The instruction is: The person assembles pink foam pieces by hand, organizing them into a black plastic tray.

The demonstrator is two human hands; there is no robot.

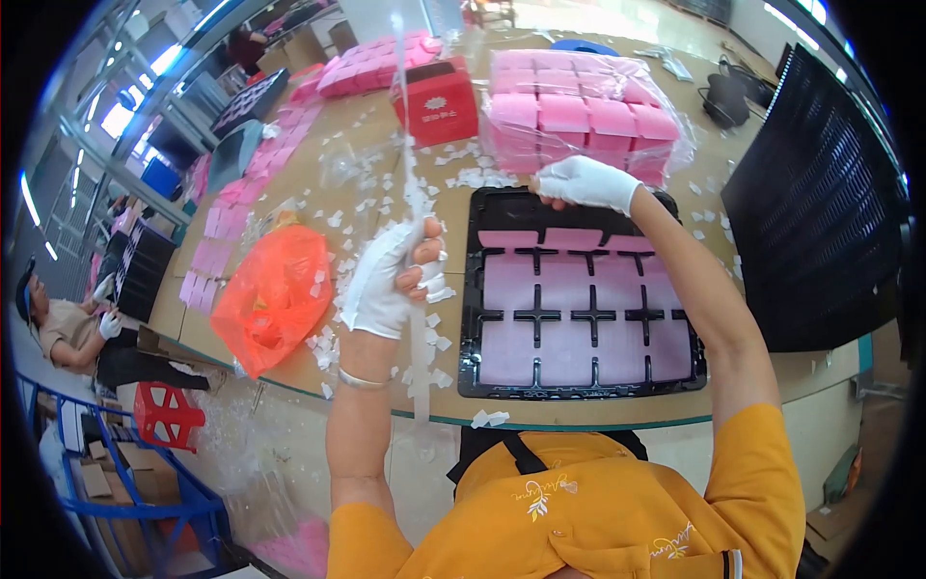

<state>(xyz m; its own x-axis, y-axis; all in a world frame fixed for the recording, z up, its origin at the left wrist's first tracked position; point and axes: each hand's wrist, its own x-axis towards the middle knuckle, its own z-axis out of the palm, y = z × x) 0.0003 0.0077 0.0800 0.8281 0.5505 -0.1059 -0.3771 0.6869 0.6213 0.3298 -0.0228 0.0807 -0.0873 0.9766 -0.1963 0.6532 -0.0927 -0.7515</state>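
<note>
Left hand [391, 280], in a white glove with fingertips bare, was clenched around a long clear plastic strip [413, 183] that ran upright from above the hand to below the bench [318, 169] edge. Right hand [586, 181], gloved white, rested on the far rim of a black tray [579, 386]; whether it gripped the rim could not be told. Tray lay on the bench before the person, filled with pink pads [569, 289]. Behind it sat a wrapped bundle of pink blocks [579, 111]; an orange bag [275, 294] lay left of the hand, white scraps [333, 343] scattered around.
</note>
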